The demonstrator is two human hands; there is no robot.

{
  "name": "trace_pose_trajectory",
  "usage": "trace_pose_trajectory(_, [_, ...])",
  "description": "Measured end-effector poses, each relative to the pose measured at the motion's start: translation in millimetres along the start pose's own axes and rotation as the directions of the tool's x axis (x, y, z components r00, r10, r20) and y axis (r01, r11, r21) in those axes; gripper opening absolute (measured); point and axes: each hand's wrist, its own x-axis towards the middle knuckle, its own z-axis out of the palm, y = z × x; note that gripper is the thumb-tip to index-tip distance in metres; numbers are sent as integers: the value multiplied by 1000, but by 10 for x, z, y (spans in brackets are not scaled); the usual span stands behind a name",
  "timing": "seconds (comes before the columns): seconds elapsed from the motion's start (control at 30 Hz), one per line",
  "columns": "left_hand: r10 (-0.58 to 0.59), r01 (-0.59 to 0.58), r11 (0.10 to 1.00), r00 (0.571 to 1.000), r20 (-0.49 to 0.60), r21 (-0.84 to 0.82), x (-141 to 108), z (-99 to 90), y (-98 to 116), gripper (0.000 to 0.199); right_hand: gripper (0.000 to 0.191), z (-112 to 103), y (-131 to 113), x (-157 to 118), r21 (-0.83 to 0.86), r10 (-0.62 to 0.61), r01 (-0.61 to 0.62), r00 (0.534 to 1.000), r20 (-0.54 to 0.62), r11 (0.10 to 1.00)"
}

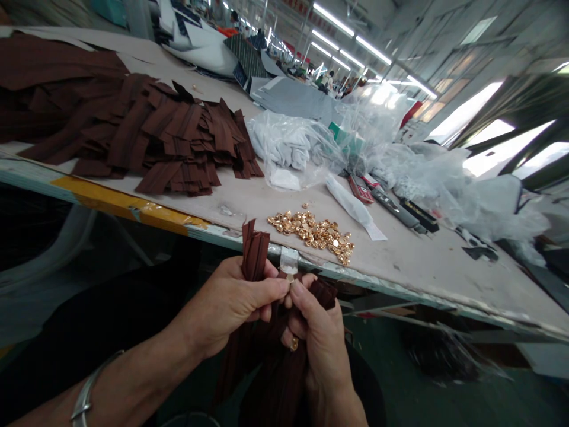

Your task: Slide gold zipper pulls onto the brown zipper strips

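Note:
My left hand (pixel 222 305) is closed, pinching a brown zipper strip (pixel 255 252) whose end sticks up past the fingers. Thumb to thumb with it, my right hand (pixel 322 332) is closed around more brown zipper tape (pixel 323 292). A small gold zipper slider (pixel 290 278) sits between the thumb tips, just below a whitish taped piece (pixel 288 260) on the table edge. Another small gold piece (pixel 294 343) shows by the right hand's lower fingers; whether it is a ring or a slider I cannot tell. Zipper tape hangs below both hands.
Gold sliders (pixel 315 230) lie heaped near the table edge (pixel 208 228). Brown zipper strips (pixel 146 127) are piled at the left. Clear plastic bags (pixel 293 145), a box cutter (pixel 395 207) and scissors (pixel 475 240) lie farther back and right.

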Motion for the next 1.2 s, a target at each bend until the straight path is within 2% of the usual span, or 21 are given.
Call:
trace_pose_trajectory(0.13, [42,-42,999,999,-3,17,20,0,-9,20,31,-40,25,9,-43,-7,9,999,45,999])
trace_pose_trajectory(0.27, [42,-42,999,999,15,12,8,-13,-35,21,31,-85,14,29,-85,-3,7,999,39,996])
trace_pose_trajectory(0.5, [100,-97,994,993,-63,52,-29,-13,-83,23,30,-120,-45,69,-93,24,-20,998,51,995])
trace_pose_trajectory(0.67, [35,-40,998,995,-93,-50,-44,-20,-99,21,31,-112,6,34,-75,23,-24,1000,-5,997])
trace_pose_trajectory(0.83, [18,-29,992,996,-92,-120,-41,-36,-114,18,29,-105,12,8,-24,40,-39,999,4,999])
trace_pose_trajectory(1.2, [32,-40,994,995,-90,-99,-44,-30,-99,18,30,-80,12,39,-42,53,-53,999,-1,998])
